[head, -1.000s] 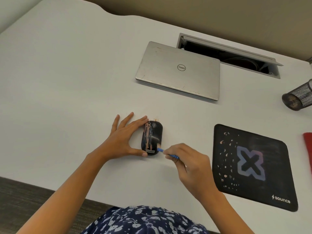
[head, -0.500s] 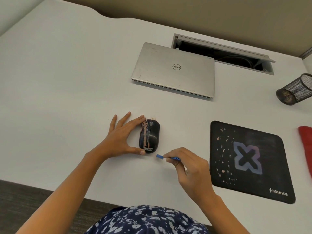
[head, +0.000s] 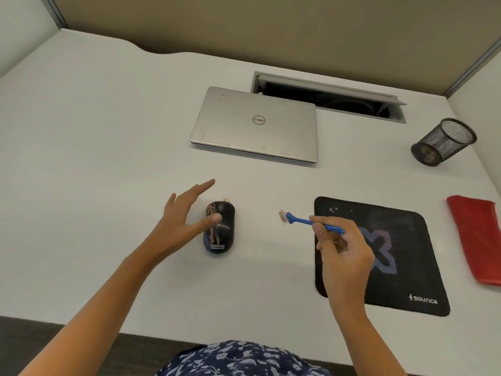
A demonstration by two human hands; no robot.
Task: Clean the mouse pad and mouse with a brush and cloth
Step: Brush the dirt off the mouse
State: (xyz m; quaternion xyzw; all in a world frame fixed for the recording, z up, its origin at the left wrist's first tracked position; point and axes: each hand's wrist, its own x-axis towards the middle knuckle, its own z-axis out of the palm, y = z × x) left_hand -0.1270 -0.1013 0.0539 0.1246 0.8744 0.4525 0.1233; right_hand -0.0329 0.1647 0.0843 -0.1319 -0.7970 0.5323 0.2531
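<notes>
Head view: the person sits at the near edge of a white desk (head: 95, 164). The black Lenovo mouse (head: 220, 229) lies on the desk toward the near edge, about midway along it, its label end facing the person. The left hand (head: 180, 217) is spread open above the mouse's left side, fingers splayed and pointing toward the far edge; the thumb tip overlaps the mouse's top, though contact cannot be confirmed. The right hand (head: 342, 249) is closed around the handle of a small blue brush (head: 306, 220), held over the left edge of the mouse pad (head: 401, 256), with the pale bristles pointing left over bare desk between mouse and pad, apart from both. The mouse pad is black with an X pattern and the word "sounce", lying flat near the right part of the near edge. A red cloth (head: 478, 237) lies just right of the pad, at the desk's right edge. A closed silver Dell laptop (head: 254, 126) sits toward the far edge, beside an open cable tray (head: 325, 97). A black mesh pen cup (head: 444, 141) stands near the far right corner.
</notes>
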